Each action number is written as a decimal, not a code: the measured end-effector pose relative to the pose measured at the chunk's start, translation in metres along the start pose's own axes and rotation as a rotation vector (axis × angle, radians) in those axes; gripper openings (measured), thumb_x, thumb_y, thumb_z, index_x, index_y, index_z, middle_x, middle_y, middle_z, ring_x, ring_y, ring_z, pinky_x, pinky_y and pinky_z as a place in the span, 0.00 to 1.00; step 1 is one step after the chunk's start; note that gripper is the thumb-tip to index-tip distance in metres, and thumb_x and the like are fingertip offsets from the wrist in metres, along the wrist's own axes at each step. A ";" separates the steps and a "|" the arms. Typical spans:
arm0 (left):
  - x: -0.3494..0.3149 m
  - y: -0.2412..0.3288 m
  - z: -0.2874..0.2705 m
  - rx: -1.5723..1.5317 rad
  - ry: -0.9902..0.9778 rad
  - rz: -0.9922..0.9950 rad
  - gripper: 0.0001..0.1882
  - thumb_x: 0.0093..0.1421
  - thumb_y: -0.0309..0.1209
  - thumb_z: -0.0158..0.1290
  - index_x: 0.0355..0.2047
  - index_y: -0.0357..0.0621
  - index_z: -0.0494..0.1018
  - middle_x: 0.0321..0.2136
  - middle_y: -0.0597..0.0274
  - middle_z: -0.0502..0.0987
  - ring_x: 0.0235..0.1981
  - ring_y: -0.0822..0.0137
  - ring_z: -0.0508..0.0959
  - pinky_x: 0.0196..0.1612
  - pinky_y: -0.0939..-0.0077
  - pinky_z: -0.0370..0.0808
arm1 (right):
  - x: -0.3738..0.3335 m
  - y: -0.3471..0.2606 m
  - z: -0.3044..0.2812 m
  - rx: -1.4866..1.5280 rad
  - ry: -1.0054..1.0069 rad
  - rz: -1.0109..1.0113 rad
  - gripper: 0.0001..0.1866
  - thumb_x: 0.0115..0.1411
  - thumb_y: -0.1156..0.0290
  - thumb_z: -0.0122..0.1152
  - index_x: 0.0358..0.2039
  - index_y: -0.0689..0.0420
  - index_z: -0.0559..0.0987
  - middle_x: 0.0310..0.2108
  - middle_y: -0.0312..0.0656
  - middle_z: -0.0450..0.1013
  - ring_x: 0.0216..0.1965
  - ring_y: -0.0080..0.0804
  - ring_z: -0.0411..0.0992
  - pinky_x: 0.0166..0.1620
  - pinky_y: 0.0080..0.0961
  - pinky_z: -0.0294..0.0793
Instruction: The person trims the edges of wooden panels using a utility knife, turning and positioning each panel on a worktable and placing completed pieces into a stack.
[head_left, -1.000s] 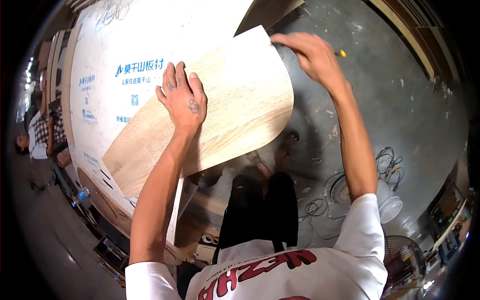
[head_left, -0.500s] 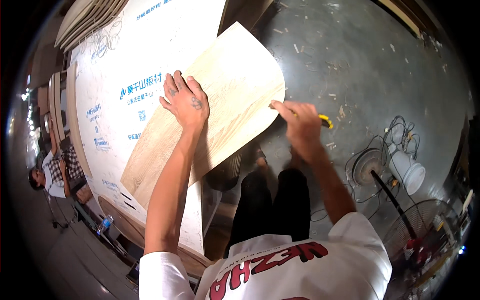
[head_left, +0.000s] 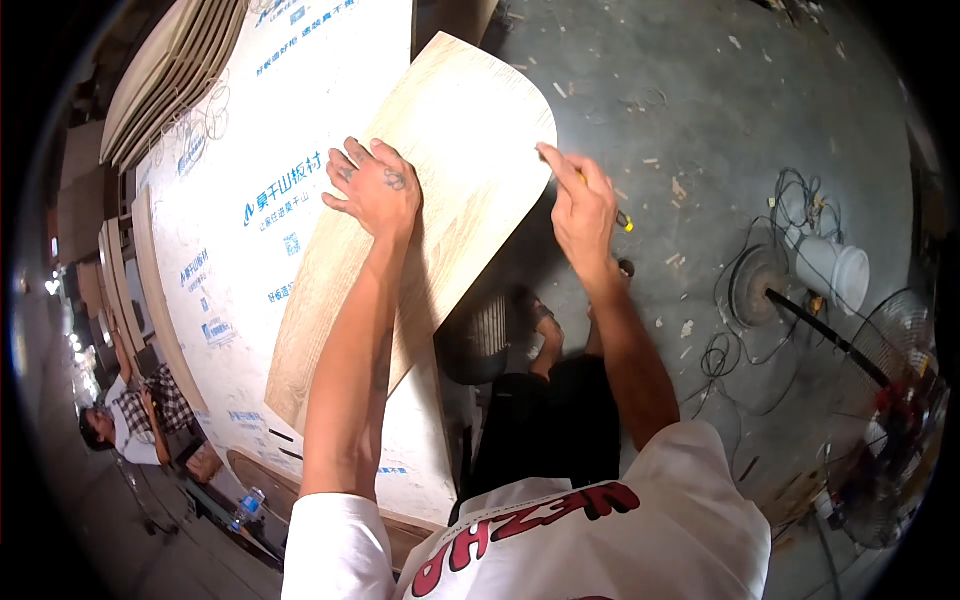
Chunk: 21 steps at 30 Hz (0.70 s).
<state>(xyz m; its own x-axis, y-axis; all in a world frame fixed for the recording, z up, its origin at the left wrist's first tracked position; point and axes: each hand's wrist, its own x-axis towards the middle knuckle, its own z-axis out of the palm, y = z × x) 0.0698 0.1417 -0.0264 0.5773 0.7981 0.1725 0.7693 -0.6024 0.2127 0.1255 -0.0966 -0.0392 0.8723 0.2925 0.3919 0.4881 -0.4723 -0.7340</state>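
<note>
A light wood-grain panel [head_left: 480,130] with a rounded far-right end lies tilted across a printed white board, that end jutting out over the floor. My left hand [head_left: 383,195] is laid on the panel's left edge, fingers spread. At the curved right edge, my right hand [head_left: 585,215] is closed around a yellow-and-black utility knife [head_left: 626,221]. The knife's yellow end sticks out behind the fist; its blade is too small to make out. The right fingertips are close to the panel's rim.
Beneath the panel is the large white board [head_left: 350,80]. Curved boards [head_left: 180,75] are stacked at far left. A person [head_left: 150,415] is at the left. Right, on the scrap-strewn floor, are a white bucket [head_left: 845,275], cables [head_left: 725,360] and a fan [head_left: 890,350].
My right hand with the utility knife has moved slightly farther along the panel's curved edge, away from me. The left hand stays spread on the panel. The whole view has shifted a little.
</note>
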 end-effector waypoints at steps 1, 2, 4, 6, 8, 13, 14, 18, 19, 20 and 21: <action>-0.001 -0.008 0.003 0.017 -0.003 0.008 0.30 0.71 0.44 0.34 0.62 0.32 0.62 0.66 0.33 0.57 0.69 0.40 0.53 0.65 0.27 0.40 | -0.020 -0.005 0.003 0.000 0.008 0.031 0.21 0.59 0.79 0.54 0.50 0.45 0.83 0.36 0.41 0.76 0.38 0.41 0.73 0.41 0.37 0.68; -0.003 -0.009 0.006 0.021 -0.011 0.019 0.30 0.71 0.44 0.34 0.62 0.32 0.62 0.66 0.33 0.57 0.69 0.40 0.53 0.65 0.27 0.40 | -0.039 -0.021 0.006 -0.041 0.001 0.051 0.20 0.59 0.78 0.55 0.48 0.44 0.84 0.36 0.40 0.76 0.39 0.38 0.73 0.42 0.37 0.67; -0.008 -0.003 -0.003 -0.013 -0.074 0.008 0.31 0.71 0.44 0.34 0.62 0.28 0.60 0.65 0.31 0.57 0.69 0.39 0.52 0.66 0.28 0.41 | -0.080 -0.054 0.008 -0.010 -0.058 -0.039 0.20 0.56 0.78 0.57 0.46 0.43 0.85 0.37 0.36 0.74 0.41 0.36 0.73 0.42 0.35 0.65; -0.005 -0.008 -0.009 -0.005 -0.065 0.007 0.30 0.71 0.43 0.34 0.62 0.29 0.60 0.65 0.31 0.58 0.68 0.39 0.53 0.65 0.27 0.42 | -0.120 -0.094 0.011 0.108 -0.139 -0.040 0.22 0.53 0.82 0.55 0.46 0.46 0.84 0.36 0.37 0.72 0.42 0.35 0.72 0.45 0.34 0.66; -0.006 -0.002 -0.014 -0.015 -0.060 -0.016 0.30 0.70 0.45 0.38 0.63 0.33 0.61 0.65 0.33 0.58 0.68 0.41 0.54 0.66 0.29 0.42 | -0.154 -0.113 0.004 0.204 -0.285 -0.050 0.25 0.50 0.84 0.56 0.46 0.47 0.84 0.35 0.37 0.72 0.39 0.35 0.73 0.44 0.33 0.68; -0.009 -0.019 -0.015 -0.110 -0.012 0.420 0.35 0.70 0.46 0.41 0.68 0.31 0.55 0.68 0.34 0.54 0.71 0.41 0.51 0.71 0.44 0.41 | -0.181 -0.113 -0.069 0.455 -0.114 0.361 0.22 0.64 0.85 0.50 0.54 0.53 0.80 0.40 0.45 0.80 0.39 0.37 0.79 0.45 0.30 0.78; -0.025 -0.008 -0.025 -0.204 -0.148 0.662 0.32 0.70 0.41 0.42 0.68 0.32 0.55 0.69 0.37 0.54 0.72 0.42 0.51 0.71 0.43 0.43 | -0.191 -0.098 -0.093 0.638 -0.116 0.812 0.22 0.67 0.83 0.47 0.59 0.56 0.75 0.40 0.46 0.80 0.39 0.30 0.79 0.45 0.27 0.78; -0.106 0.008 -0.051 -0.101 -0.491 1.035 0.33 0.70 0.38 0.42 0.70 0.34 0.51 0.73 0.46 0.47 0.74 0.48 0.47 0.73 0.46 0.43 | -0.210 -0.033 -0.195 0.837 0.271 1.443 0.31 0.66 0.76 0.52 0.69 0.53 0.58 0.40 0.49 0.78 0.34 0.36 0.78 0.35 0.29 0.77; -0.119 0.011 -0.058 -0.099 -0.498 1.080 0.34 0.68 0.35 0.42 0.70 0.32 0.49 0.73 0.45 0.45 0.74 0.48 0.46 0.73 0.49 0.43 | -0.227 -0.014 -0.211 0.957 0.397 1.487 0.31 0.67 0.75 0.51 0.69 0.54 0.57 0.40 0.49 0.78 0.34 0.36 0.78 0.34 0.30 0.77; -0.124 0.008 -0.058 0.228 -0.341 1.220 0.36 0.65 0.33 0.44 0.70 0.30 0.48 0.73 0.43 0.44 0.74 0.47 0.45 0.74 0.52 0.43 | -0.231 -0.008 -0.225 1.003 0.392 1.493 0.24 0.68 0.75 0.49 0.64 0.57 0.62 0.38 0.47 0.77 0.33 0.34 0.77 0.34 0.31 0.77; -0.127 0.012 -0.056 0.209 -0.330 1.207 0.37 0.64 0.31 0.43 0.70 0.29 0.47 0.73 0.42 0.43 0.74 0.46 0.44 0.74 0.52 0.43 | -0.242 0.002 -0.240 1.103 0.351 1.422 0.18 0.68 0.74 0.49 0.58 0.58 0.65 0.36 0.44 0.76 0.32 0.32 0.75 0.33 0.30 0.77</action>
<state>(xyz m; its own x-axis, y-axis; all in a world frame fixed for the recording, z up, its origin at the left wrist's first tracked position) -0.0093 0.0323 0.0078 0.9565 -0.2731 -0.1031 -0.2811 -0.9569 -0.0731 -0.0773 -0.3675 -0.0025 0.5954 -0.0297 -0.8029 -0.6538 0.5630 -0.5056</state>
